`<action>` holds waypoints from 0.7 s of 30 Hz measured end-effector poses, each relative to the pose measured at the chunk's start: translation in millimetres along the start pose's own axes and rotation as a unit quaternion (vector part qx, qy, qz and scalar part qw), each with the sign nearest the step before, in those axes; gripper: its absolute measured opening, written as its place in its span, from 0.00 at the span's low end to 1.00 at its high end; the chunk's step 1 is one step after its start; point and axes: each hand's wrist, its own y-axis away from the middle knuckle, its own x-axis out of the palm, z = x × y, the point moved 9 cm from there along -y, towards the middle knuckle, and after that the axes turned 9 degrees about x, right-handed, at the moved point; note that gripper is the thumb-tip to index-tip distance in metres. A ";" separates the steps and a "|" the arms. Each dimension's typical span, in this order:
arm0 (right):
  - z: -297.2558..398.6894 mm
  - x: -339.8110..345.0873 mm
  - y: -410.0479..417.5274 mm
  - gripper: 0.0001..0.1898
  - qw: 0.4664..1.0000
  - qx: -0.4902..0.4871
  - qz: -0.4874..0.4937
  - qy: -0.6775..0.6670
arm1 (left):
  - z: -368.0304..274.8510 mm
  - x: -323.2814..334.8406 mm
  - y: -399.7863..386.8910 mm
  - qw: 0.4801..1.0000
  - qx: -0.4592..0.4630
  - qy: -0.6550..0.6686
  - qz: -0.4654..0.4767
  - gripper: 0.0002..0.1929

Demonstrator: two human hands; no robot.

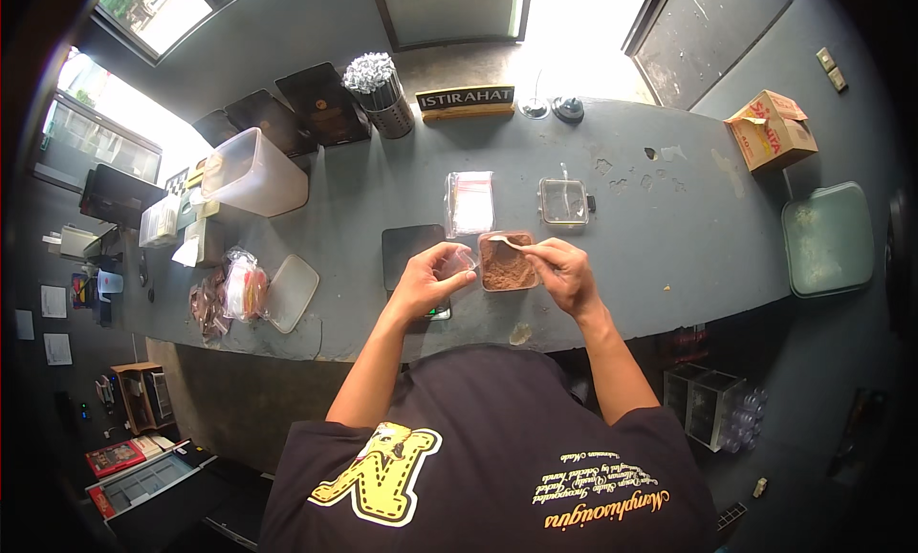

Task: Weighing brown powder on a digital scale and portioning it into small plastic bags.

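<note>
Brown powder (pixel 508 270) fills much of a small square plastic tub (pixel 490 284) on the grey counter. My right hand (pixel 563 277) grips a pale spoon (pixel 508 242), whose tip is over the tub. In my left hand (pixel 435 280) is a small clear plastic bag (pixel 457 261), held at the tub's left side. Below that hand lies a black digital scale (pixel 410 241), partly covered by it, with a bit of green display showing. Beyond the tub rests a pack of clear zip bags (pixel 471 203). A clear latched lid (pixel 564 202) sits to its right.
Left on the counter are a large translucent bin (pixel 262 176), a flat lid (pixel 292 293) and filled plastic packets (pixel 244 286). Along the back stand a metal holder of straws (pixel 387 105) and a sign (pixel 466 101). A cardboard box (pixel 774 131) and green-tinted lid (pixel 827 240) are right.
</note>
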 end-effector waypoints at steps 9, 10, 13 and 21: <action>-14.4 -7.4 11.2 0.07 0.998 0.026 0.051 0.012 | -1.1 -10.0 14.2 1.000 0.014 0.015 -0.015 0.23; -27.0 -10.6 12.7 0.07 0.996 0.086 0.027 -0.028 | 0.9 -10.0 15.4 0.999 0.009 0.036 -0.018 0.23; -56.9 -8.0 20.5 0.09 0.986 0.146 -0.012 -0.081 | -2.3 -7.0 14.0 0.999 0.013 0.027 -0.012 0.23; -100.7 10.7 36.7 0.11 0.914 0.306 -0.026 -0.265 | -4.3 -2.4 9.8 0.999 0.012 0.037 0.000 0.24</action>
